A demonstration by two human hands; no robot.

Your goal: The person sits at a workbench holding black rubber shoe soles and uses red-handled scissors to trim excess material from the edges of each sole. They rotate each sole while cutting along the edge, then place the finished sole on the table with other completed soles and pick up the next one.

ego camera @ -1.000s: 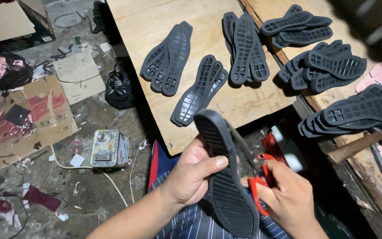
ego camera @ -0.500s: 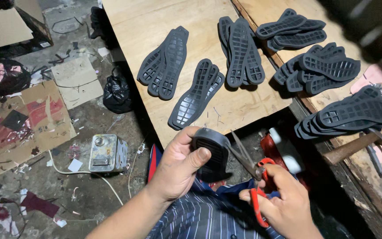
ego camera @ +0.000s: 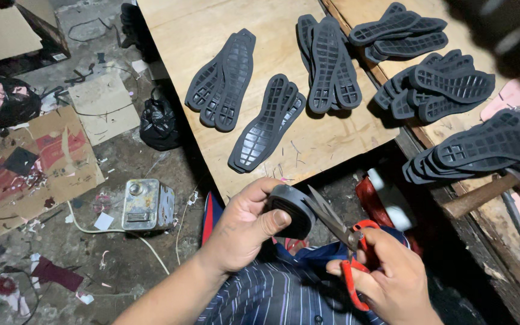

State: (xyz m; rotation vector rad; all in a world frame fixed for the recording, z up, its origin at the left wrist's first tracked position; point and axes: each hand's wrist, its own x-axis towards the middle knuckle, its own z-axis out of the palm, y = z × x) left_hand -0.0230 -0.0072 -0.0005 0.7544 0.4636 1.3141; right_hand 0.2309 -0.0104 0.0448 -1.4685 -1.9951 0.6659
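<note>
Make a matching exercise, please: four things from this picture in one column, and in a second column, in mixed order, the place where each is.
Column one:
1. black shoe sole
2. red-handled scissors
3. small metal box
4. hammer

Column two:
A. on the floor, beside a white cable
B. in the left hand
C. on the right-hand board, beside a stack of soles
D. in the right hand

Pairs: 1-B, 2-D, 3-A, 4-C
</note>
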